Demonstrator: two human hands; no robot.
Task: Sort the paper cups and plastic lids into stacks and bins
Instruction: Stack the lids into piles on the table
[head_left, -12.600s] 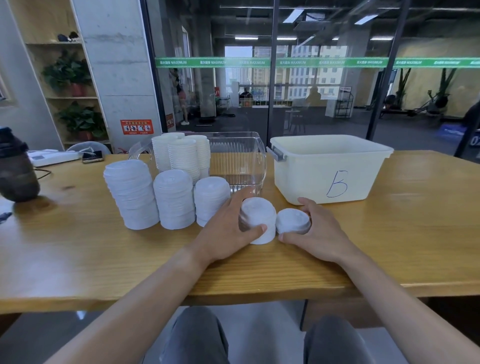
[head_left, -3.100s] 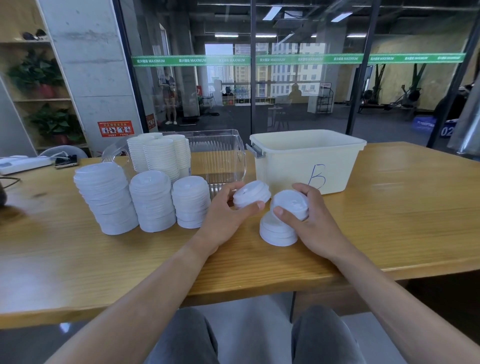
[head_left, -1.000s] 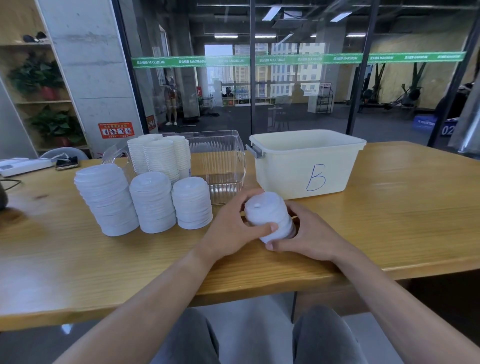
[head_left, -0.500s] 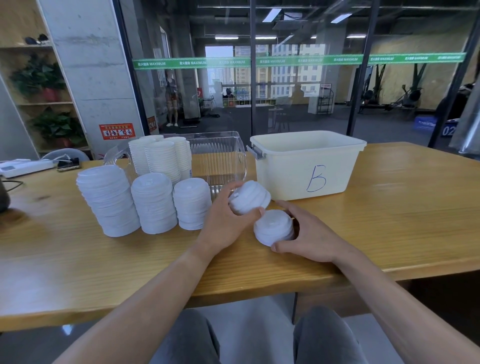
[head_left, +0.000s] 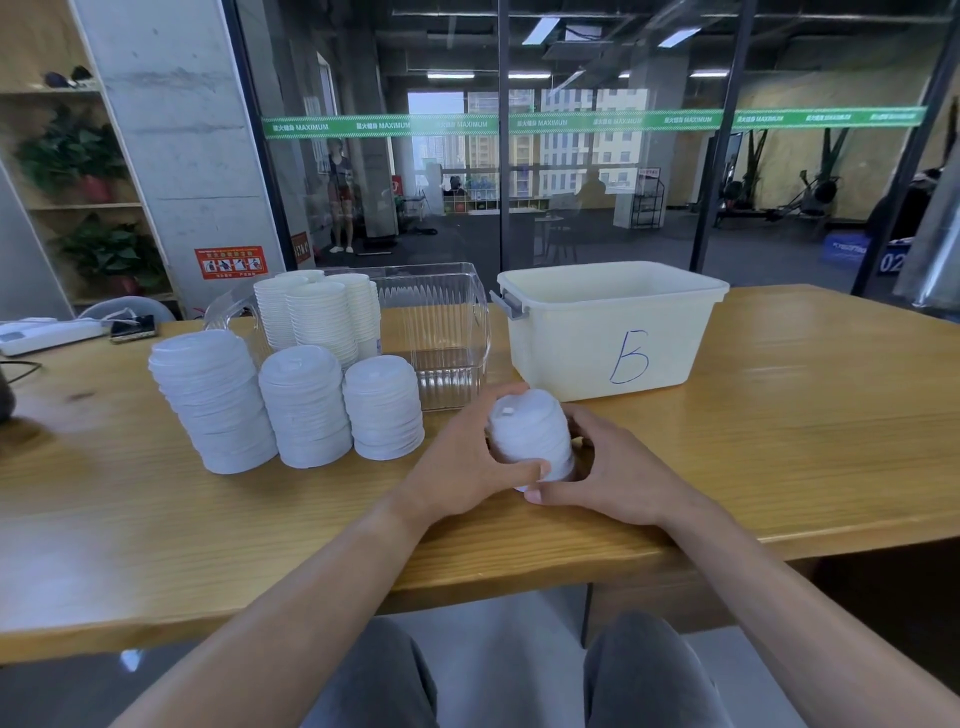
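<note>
A short stack of lids (head_left: 530, 436) is gripped between the left hand (head_left: 467, 467) and the right hand (head_left: 608, 467) on the bench (head_left: 779, 441), near bin B (head_left: 613, 332). Stack squaring appears in progress; placement beside the three lid stacks (head_left: 306, 410) at left likely follows.

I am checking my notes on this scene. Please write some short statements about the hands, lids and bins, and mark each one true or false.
1. Both hands hold one lid stack. True.
2. The white bin bears the letter A. False: it bears a B.
3. Three lid stacks stand left of the hands. True.
4. The cups are in the white bin. False: they stand by the clear bin.
5. The held stack sits on the table. True.
</note>
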